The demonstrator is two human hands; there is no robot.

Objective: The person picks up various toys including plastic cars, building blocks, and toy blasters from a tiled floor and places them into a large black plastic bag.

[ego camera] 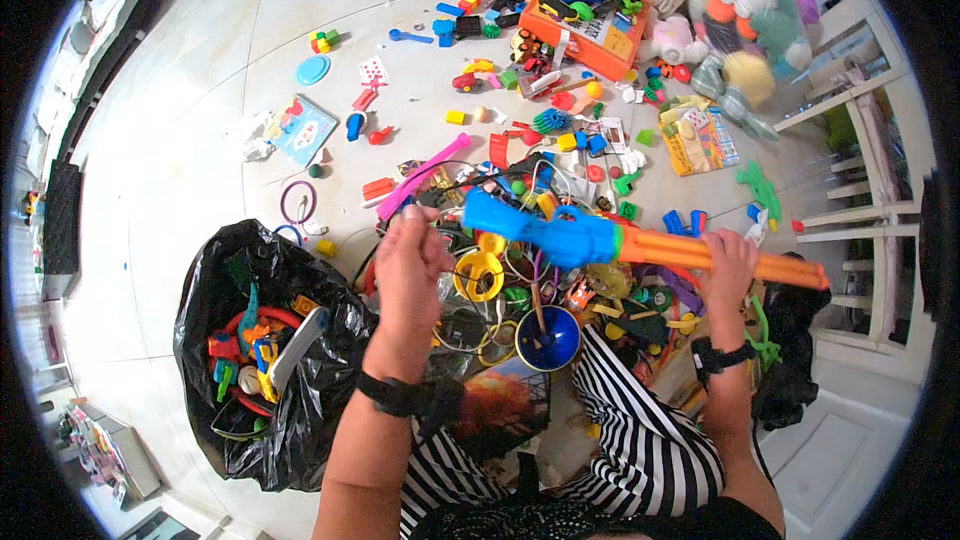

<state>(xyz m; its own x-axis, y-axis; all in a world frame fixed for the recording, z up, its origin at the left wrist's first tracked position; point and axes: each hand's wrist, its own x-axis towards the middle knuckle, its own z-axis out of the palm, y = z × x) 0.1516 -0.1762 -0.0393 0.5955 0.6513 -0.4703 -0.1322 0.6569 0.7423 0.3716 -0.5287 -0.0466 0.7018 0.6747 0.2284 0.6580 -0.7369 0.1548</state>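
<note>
My right hand (726, 262) grips the orange barrel of a toy gun (574, 236), whose blue stock reaches across to the left above the pile. My left hand (409, 262) is raised just left of the blue stock, apart from it. Its fingers look partly curled and blurred, so whether it holds anything is unclear. Just beyond its fingertips lies a pink plastic stick (426, 176). Below the gun are a yellow plastic ring-shaped toy (478, 276) and a blue bowl (549, 341) with a wooden stick in it.
An open black plastic bag (289, 382) holding toys stands at left. Loose blocks, cables and cards cover the floor ahead. Farther off lie an orange box (581, 26), a spiral notebook (301, 129) and a clear bag of plush toys (742, 11). White railings (847, 202) run along the right.
</note>
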